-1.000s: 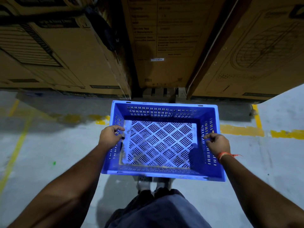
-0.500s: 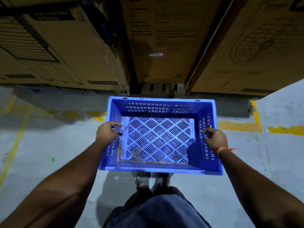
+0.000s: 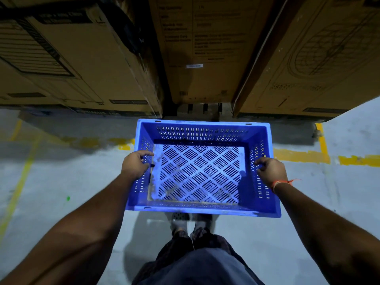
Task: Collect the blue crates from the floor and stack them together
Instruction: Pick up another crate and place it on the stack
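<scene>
The blue crate is up off the floor, held out in front of the person at about belly height, above their shoes, and it has nothing inside, so its criss-cross bottom shows all the way through. The left hand grips the left wall, with the fingers curled over the rim and into the crate, and the right hand grips the right wall the same way, with an orange thread tied round that wrist. I think this is the carrying step: the crate is picked up and has to go to where the other crates get stacked, but no other blue crate and no stack shows here, so I cannot tell which way that is. To do it well, keep both hands at the middle of the short walls like now, so the crate stays flat and does not tip. Hold it close to the body so the arms do not get tired. Big brown cardboard boxes stand just past the far rim, so turn with care and do not bump them. The grey floor has yellow lines painted on it, and the crate hides the feet a bit, so look where you step
</scene>
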`<action>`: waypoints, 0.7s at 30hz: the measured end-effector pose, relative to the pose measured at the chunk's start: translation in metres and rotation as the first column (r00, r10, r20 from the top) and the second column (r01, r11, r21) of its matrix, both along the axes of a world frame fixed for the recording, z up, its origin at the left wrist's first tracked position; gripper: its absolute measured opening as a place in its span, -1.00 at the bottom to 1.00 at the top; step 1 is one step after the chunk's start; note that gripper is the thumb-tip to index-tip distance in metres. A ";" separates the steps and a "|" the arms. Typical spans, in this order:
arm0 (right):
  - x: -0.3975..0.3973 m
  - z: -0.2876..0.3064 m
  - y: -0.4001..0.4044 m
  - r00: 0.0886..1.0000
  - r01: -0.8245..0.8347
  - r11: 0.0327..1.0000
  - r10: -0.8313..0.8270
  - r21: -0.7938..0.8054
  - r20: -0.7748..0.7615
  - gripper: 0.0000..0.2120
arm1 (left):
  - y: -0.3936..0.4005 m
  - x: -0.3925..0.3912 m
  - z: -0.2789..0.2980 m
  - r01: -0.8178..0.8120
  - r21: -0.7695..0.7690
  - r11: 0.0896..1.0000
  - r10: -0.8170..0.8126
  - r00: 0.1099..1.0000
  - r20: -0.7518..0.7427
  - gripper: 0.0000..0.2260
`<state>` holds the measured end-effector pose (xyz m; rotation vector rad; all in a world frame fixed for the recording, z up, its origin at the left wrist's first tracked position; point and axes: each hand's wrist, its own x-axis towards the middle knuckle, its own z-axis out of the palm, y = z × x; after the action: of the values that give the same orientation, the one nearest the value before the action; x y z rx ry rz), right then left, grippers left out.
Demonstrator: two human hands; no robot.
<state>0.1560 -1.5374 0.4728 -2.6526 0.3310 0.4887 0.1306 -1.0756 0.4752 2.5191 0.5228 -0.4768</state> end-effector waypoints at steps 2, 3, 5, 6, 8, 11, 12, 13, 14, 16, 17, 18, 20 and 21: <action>-0.002 0.000 0.001 1.000 -0.001 1.000 0.001 -0.001 0.020 -0.70 | -0.001 -0.004 -0.002 -0.012 -0.003 1.000 0.013 1.000 0.003 -0.60; -0.004 0.000 0.002 1.000 -0.007 1.000 0.007 0.000 0.028 -0.70 | -0.001 -0.006 -0.002 -0.015 0.001 1.000 0.015 1.000 0.002 -0.60; -0.004 -0.002 0.002 0.999 -0.010 1.000 0.009 0.001 0.036 -0.70 | -0.003 -0.006 -0.002 -0.025 0.007 1.000 0.025 1.000 0.001 -0.59; -0.003 -0.002 0.001 0.999 -0.007 1.000 0.007 -0.001 0.037 -0.71 | -0.003 -0.005 -0.002 -0.028 0.008 1.000 0.028 1.000 -0.002 -0.58; -0.001 -0.004 0.000 0.999 -0.005 1.000 0.006 -0.009 0.037 -0.71 | -0.001 0.001 -0.002 -0.030 0.003 1.000 0.030 0.999 -0.011 -0.58; 0.001 -0.007 0.000 0.999 -0.007 1.000 0.008 -0.020 0.041 -0.72 | 0.004 0.008 -0.004 -0.014 -0.012 1.000 0.014 1.000 -0.011 -0.58; 0.000 -0.007 0.000 0.999 -0.008 1.000 0.009 -0.023 0.047 -0.72 | 0.004 0.008 -0.004 -0.009 -0.018 1.000 0.008 1.000 -0.008 -0.58; 0.000 -0.009 0.001 0.999 -0.007 1.000 0.008 -0.022 0.053 -0.72 | 0.005 0.007 -0.004 -0.005 -0.025 1.000 0.005 1.000 -0.005 -0.58; -0.001 -0.010 0.001 0.998 0.000 1.000 0.001 -0.020 0.056 -0.72 | 0.007 0.006 -0.004 -0.002 -0.035 0.999 0.002 1.000 -0.002 -0.58; -0.002 -0.011 0.001 0.998 0.012 1.000 -0.011 -0.020 0.058 -0.72 | 0.009 0.005 -0.003 0.007 -0.057 0.998 -0.007 1.000 -0.003 -0.60; -0.002 -0.012 0.001 0.998 0.011 1.000 -0.010 -0.024 0.057 -0.72 | 0.009 0.004 -0.001 0.011 -0.067 0.998 -0.011 1.000 -0.008 -0.60; -0.002 -0.012 0.001 0.998 0.012 1.000 -0.011 -0.024 0.054 -0.72 | 0.008 0.003 0.000 0.009 -0.072 0.997 -0.010 1.000 -0.010 -0.58; -0.001 -0.014 -0.001 0.999 0.020 1.000 -0.020 -0.012 0.038 -0.71 | 0.004 0.000 0.002 -0.012 -0.070 0.997 0.012 1.000 -0.008 -0.57; -0.001 -0.015 -0.001 0.999 0.024 1.000 -0.024 -0.007 0.030 -0.71 | 0.002 -0.001 0.003 -0.028 -0.067 0.997 0.028 1.000 -0.004 -0.56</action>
<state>0.1545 -1.5388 0.4577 -2.6567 0.3562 0.4409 0.1293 -1.0735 0.4782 2.4445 0.5344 -0.4801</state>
